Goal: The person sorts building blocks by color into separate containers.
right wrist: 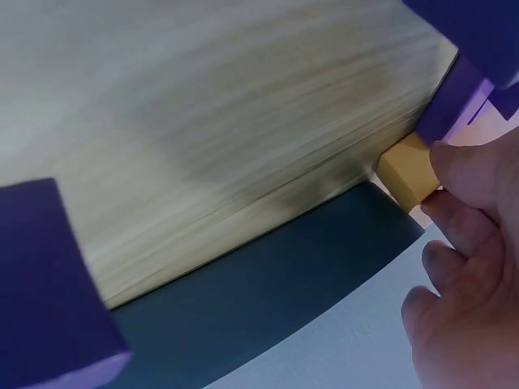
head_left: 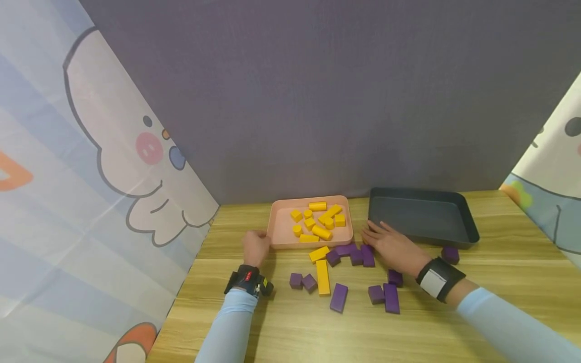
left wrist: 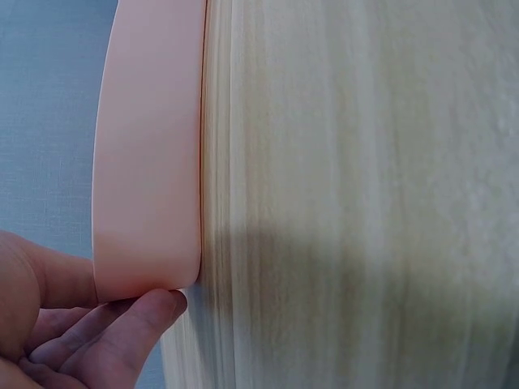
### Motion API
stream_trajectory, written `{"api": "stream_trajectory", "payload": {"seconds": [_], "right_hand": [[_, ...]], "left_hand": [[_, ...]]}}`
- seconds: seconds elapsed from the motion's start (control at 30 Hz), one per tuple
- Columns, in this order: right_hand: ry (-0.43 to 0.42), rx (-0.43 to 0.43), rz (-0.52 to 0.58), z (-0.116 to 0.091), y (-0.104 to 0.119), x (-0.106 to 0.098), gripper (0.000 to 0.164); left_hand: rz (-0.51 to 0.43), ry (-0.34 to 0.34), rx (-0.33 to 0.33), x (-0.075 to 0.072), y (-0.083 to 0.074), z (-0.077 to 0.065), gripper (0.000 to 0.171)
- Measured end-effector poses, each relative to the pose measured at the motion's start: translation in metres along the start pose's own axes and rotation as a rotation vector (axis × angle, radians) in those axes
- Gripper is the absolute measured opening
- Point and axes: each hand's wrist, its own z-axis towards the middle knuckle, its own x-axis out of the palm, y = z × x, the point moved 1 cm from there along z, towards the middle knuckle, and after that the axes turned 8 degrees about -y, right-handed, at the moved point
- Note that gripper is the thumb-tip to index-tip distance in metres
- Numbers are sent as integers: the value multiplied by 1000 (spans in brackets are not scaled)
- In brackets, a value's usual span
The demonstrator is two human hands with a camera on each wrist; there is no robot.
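My left hand (head_left: 255, 248) is at the front left corner of a pink tray (head_left: 283, 246), its thumb and fingers gripping that corner in the left wrist view. Several yellow blocks (head_left: 322, 232), cubes, cylinders and bars, lie inside the tray. Near the left front corner of a dark grey tray (head_left: 408, 217), my right hand (head_left: 399, 252) pinches a yellow block (right wrist: 407, 172) between thumb and finger, as the right wrist view shows. In the head view this block is hidden by the hand. Purple blocks (head_left: 367, 256) lie just left of the right hand.
Two yellow bars (head_left: 323, 278) and several purple blocks (head_left: 338, 298) lie loose on the wooden table (head_left: 290, 333) before the trays. One purple cube (head_left: 450, 254) stands by the dark tray's front right. A grey panel (head_left: 327, 101) rises behind both trays.
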Motion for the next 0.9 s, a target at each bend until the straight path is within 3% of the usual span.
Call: {"api": "stream_trajectory", "payload": {"seconds": [0.57, 0.73, 0.9], "right_hand": [[-28, -59, -88, -25, 3, -3, 53], [-25, -65, -57, -29, 2, -4, 53], [-16, 7, 43, -27, 0, -2, 46]], "left_hand": [[24, -25, 45, 1, 3, 0, 23], [27, -30, 43, 0, 3, -1, 21], [29, -23, 30, 1, 3, -1, 22]]}}
